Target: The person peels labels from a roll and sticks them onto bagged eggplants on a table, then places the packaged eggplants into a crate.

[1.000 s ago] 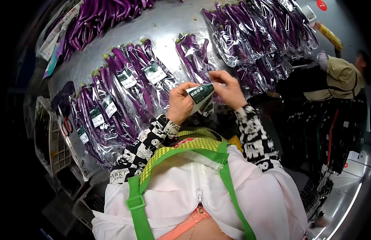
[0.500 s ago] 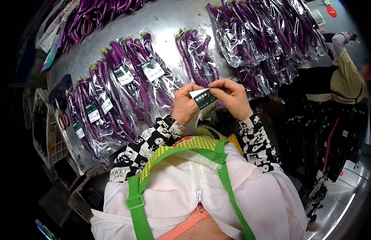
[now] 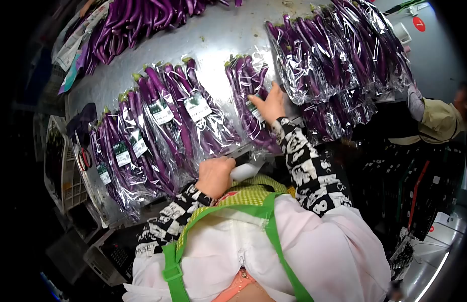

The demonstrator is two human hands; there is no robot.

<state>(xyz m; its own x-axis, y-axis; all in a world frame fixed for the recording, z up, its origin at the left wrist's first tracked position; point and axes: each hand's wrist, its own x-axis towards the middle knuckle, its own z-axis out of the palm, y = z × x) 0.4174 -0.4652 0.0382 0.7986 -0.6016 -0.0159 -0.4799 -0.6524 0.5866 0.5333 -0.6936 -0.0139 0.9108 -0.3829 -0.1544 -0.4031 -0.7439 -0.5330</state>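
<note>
My right hand [image 3: 270, 104], fingers apart, rests on a green and white label [image 3: 254, 109] on a clear bag of eggplants [image 3: 246, 83] near the table's front edge. Lower and to the left, my left hand [image 3: 216, 176] is closed on a white label roll [image 3: 246, 171] by the apron. To the left lie several bagged eggplants side by side, each with a label, such as the one with a large white label [image 3: 197, 106].
Many bagged eggplants [image 3: 339, 55] are piled at the right of the metal table [image 3: 223, 30]. Loose eggplants [image 3: 138, 22] lie at the back left. Red scissors [image 3: 85, 159] are at the left edge. A person [image 3: 442, 118] is at the far right, beside dark crates [image 3: 384, 176].
My right hand has left the label roll and reached forward to the bag, which now bears a label. My left hand has moved down and left with the roll.
</note>
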